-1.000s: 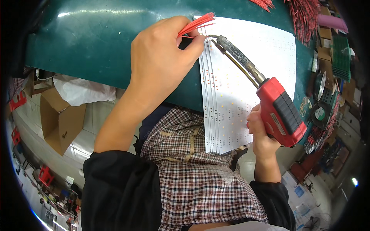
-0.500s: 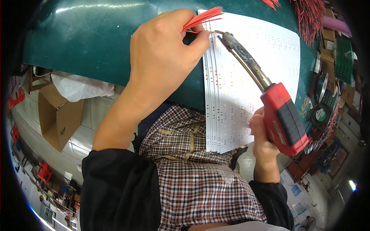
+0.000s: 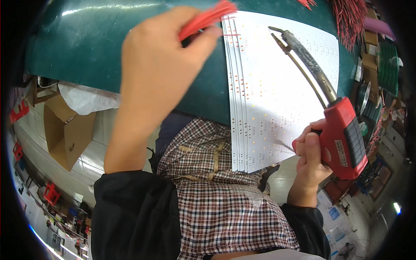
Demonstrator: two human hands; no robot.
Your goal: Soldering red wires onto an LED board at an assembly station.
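Note:
My left hand (image 3: 158,69), slightly blurred, is closed round a bundle of thin red wires (image 3: 208,19) at the left edge of the white circuit boards (image 3: 290,78). One single red wire (image 3: 232,34) reaches from beside the bundle over the boards' upper left corner. In my right hand (image 3: 312,158) is a red and black soldering gun (image 3: 344,136), gripped by its handle. Its dark tip and a thin metal tube point up and left above the boards, apart from the wires. The boards lie overlapped in a stack, with rows of small pads showing.
The boards rest on a green table (image 3: 86,47) and overhang its near edge. More red wires (image 3: 349,19) lie at the far right, beside green boards (image 3: 387,69) and other clutter. An open cardboard box (image 3: 71,134) stands on the floor at left.
My left hand has moved left with the wire bundle, away from the soldering tip. My right hand has drawn the soldering gun to the right and slightly toward me.

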